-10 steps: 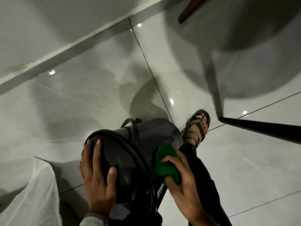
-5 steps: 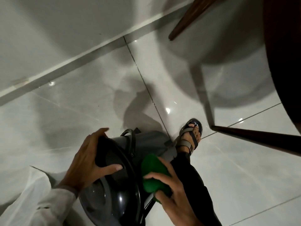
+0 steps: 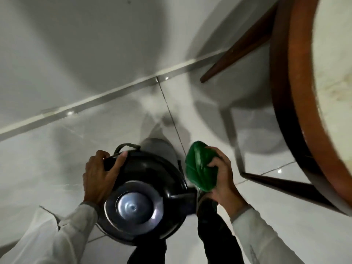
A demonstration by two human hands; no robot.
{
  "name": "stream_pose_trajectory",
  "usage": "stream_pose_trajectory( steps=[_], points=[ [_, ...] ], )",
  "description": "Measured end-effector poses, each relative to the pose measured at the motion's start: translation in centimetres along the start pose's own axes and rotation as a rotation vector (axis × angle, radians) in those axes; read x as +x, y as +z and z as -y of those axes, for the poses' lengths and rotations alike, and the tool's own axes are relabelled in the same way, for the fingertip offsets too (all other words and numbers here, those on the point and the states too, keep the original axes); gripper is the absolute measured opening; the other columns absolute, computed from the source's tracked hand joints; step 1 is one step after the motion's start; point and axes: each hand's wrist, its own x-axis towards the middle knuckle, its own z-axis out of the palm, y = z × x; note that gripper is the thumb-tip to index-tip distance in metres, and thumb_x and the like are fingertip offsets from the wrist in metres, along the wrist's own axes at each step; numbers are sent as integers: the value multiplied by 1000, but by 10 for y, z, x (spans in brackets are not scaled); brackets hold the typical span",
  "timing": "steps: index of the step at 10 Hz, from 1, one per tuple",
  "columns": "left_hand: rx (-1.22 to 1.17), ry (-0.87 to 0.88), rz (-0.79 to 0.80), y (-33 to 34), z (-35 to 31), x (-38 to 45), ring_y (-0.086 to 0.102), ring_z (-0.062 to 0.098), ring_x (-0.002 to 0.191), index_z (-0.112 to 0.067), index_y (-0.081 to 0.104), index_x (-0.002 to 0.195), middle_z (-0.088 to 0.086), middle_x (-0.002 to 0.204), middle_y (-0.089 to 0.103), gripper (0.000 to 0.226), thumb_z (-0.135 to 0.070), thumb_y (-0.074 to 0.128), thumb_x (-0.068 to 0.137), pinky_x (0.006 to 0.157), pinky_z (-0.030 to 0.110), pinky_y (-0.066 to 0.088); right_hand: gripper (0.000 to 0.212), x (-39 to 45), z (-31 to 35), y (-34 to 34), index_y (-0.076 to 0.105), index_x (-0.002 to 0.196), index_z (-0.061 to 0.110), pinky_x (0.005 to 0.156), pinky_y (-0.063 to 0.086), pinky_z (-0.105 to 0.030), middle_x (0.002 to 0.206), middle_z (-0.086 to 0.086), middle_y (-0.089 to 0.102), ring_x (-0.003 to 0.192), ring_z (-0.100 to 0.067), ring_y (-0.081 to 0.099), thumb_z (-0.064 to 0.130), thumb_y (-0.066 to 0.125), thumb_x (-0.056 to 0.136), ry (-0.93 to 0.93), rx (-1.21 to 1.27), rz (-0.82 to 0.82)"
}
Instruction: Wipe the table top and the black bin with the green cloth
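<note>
Left hand (image 3: 101, 176) clasping the rim of the black bin (image 3: 144, 191), seen from above over pale floor tiles; just right, right hand (image 3: 219, 178) clenched around the bunched green cloth (image 3: 200, 166); far right, round table (image 3: 297, 92) edge.

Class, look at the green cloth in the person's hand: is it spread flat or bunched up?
Bunched up. The green cloth sits as a rounded wad with folds, gripped in the right hand beside the black bin.

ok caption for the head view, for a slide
Left hand steadies the black bin while the right hand holds the green cloth beside it.
</note>
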Motion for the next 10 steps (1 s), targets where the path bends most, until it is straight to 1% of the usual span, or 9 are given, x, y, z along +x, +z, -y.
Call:
stream_pose_trajectory(
  steps=[1,2,3,4,5,6,7,9,10],
  points=[
    [-28,-160,-32,-5,-21,28,59,45,119,-17,50,106,17,114,62,88,-96,40,67,109,61,46,41,5,40,33,76,83,16,70,59,-33,73,-3,73,75,-24,69,5,46,58,-58,210,136],
    [-13,-204,-40,-6,-38,50,54,46,129,-10,56,117,21,123,60,85,-88,53,82,113,62,40,43,1,74,56,70,97,9,62,64,-29,76,-3,76,70,-17,75,4,45,62,-80,298,231],
    [28,-125,-71,-11,-56,50,48,46,137,-6,58,130,25,139,57,72,-69,58,95,115,63,38,35,-18,104,66,67,108,13,72,61,-33,87,-3,71,80,-20,70,-4,47,85,-154,222,277],
    [91,122,-99,-26,-87,23,46,45,145,-13,51,148,23,154,51,67,-60,58,101,123,62,35,41,-46,135,57,66,120,16,75,63,-27,98,4,76,91,-13,73,-11,55,92,-360,100,228],
    [118,393,-156,-49,-139,-23,43,42,153,-14,47,155,22,162,47,77,-64,48,97,127,61,31,55,-83,175,28,61,132,18,86,60,-15,117,22,73,107,3,72,-6,69,84,-726,-114,44],
    [115,541,-210,-68,-201,-73,48,42,150,-11,52,152,23,160,50,79,-64,43,94,124,61,36,65,-108,217,-15,55,142,20,117,47,-30,151,-7,54,141,-25,55,5,76,82,-980,-499,-298],
    [160,618,-214,-72,-250,-105,53,44,146,-11,55,151,23,158,52,77,-63,43,95,120,64,41,66,-100,247,-63,53,149,14,125,40,-45,163,-21,38,149,-40,40,7,76,88,-901,-800,-535],
    [369,716,-290,-73,-296,-117,57,45,145,-17,55,154,24,162,52,78,-65,43,95,116,69,43,59,-69,270,-103,45,156,12,121,38,-63,168,-26,34,151,-50,38,39,58,105,-668,-1212,-516],
    [487,784,-378,-102,-310,-124,56,42,146,-19,51,157,22,164,49,78,-67,42,96,116,69,44,77,-82,285,-96,27,165,24,129,13,-67,175,-24,18,164,-44,17,67,34,102,-709,-1372,-485]
  ],
)
